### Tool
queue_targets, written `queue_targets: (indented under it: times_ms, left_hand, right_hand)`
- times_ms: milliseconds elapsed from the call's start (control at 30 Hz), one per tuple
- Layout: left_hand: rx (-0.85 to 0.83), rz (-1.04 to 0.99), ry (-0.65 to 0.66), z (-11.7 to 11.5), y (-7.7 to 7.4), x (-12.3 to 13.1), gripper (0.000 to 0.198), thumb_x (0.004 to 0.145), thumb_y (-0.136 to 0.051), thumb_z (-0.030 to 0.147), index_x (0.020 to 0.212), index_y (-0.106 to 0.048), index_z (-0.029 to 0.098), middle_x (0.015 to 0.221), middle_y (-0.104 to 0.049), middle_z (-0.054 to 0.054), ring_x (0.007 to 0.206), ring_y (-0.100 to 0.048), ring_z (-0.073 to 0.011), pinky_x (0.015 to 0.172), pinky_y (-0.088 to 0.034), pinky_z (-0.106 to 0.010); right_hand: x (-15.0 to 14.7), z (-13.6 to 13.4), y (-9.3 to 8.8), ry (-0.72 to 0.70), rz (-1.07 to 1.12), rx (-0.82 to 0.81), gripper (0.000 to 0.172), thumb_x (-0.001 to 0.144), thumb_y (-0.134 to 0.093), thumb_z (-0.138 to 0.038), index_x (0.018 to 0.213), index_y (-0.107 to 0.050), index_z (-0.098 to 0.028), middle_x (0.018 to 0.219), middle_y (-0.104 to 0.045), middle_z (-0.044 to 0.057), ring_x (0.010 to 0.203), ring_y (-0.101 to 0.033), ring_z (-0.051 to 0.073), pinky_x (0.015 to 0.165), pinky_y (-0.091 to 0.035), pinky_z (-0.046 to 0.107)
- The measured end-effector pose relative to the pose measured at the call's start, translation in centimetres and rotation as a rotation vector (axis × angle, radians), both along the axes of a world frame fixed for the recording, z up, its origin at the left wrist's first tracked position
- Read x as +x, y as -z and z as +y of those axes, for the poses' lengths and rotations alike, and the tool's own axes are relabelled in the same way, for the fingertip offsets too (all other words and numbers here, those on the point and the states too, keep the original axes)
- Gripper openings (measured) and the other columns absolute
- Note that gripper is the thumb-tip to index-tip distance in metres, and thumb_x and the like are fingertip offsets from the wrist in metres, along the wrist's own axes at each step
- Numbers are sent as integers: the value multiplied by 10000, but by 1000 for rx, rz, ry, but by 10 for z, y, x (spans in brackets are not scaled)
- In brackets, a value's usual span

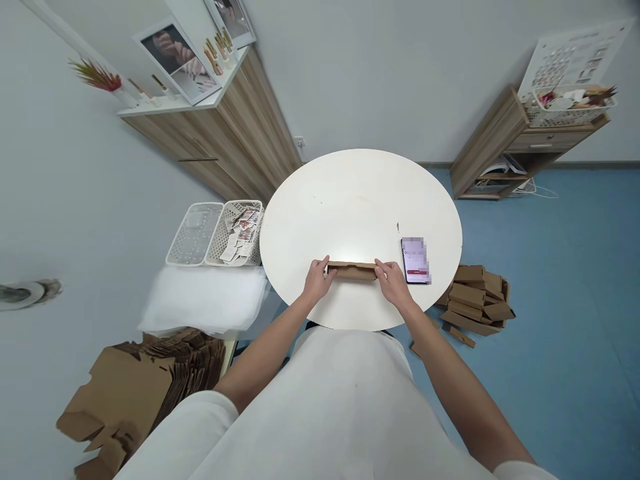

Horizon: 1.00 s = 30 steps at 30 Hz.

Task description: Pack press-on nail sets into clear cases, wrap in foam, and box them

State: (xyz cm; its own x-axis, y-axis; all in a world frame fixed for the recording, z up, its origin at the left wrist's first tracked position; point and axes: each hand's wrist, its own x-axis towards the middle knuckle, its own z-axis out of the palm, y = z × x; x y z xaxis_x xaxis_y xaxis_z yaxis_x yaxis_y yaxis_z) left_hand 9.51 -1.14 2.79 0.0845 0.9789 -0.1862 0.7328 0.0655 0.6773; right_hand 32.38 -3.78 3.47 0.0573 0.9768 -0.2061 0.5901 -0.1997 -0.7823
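Note:
A small brown cardboard box point(353, 272) lies lengthwise from left to right near the front edge of the round white table point(360, 193). My left hand point(317, 280) grips its left end, thumb and fingers pinched on the cardboard. At the opposite end, my right hand point(392, 280) is closed on the box in the same way. A long, narrow strip of its inside shows between the hands, and the fingers hide both ends. Just right of my right hand lies a phone point(416, 260) with its screen lit and partly pixelated.
Folded cardboard boxes point(475, 300) are heaped on the blue floor at right. To the left stand a white basket point(235, 233) of printed cards, a clear-looking basket point(194, 233), white sheets point(205, 298) and stacked flat cardboard point(135, 380). Wooden cabinets point(250, 120) back the table.

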Motion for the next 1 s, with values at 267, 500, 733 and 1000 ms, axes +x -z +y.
queue_targets:
  times_ms: [267, 500, 733, 1000]
  left_hand:
    - [102, 54, 2, 7, -7, 4, 434, 780, -524, 315, 1194, -469, 194, 825, -507, -35, 752, -495, -158, 708, -431, -298]
    - [73, -9, -17, 6, -10, 4, 413, 747, -558, 323, 1139, -509, 204, 792, -536, -23, 719, -511, -146, 705, -441, -292]
    - [-2, -153, -65, 6, -18, 0, 369, 841, -372, 449, 1043, -588, 229, 995, -597, -39, 877, -542, -161, 773, -434, -287]
    - [-151, -260, -132, 18, -10, -6, 390, 805, -445, 453, 1070, -580, 201, 1014, -617, -57, 854, -562, -171, 773, -442, -304]
  right_hand:
    - [-2, 12, -9, -37, -31, 7, 445, 860, -283, -477, 1039, -603, -224, 845, -598, 63, 841, -538, 201, 745, -385, 297]
    - [-2, 12, -10, 18, 108, -27, 463, 830, -313, -524, 1011, -615, -225, 1029, -623, 58, 966, -542, 205, 806, -389, 300]
    - [4, 11, 4, 104, 351, -94, 437, 767, -455, -494, 1104, -579, -246, 1142, -585, 46, 994, -541, 197, 857, -402, 349]
    - [8, 18, 0, 132, 456, -196, 458, 726, -494, -501, 1081, -583, -226, 944, -611, 41, 737, -565, 143, 709, -445, 317]
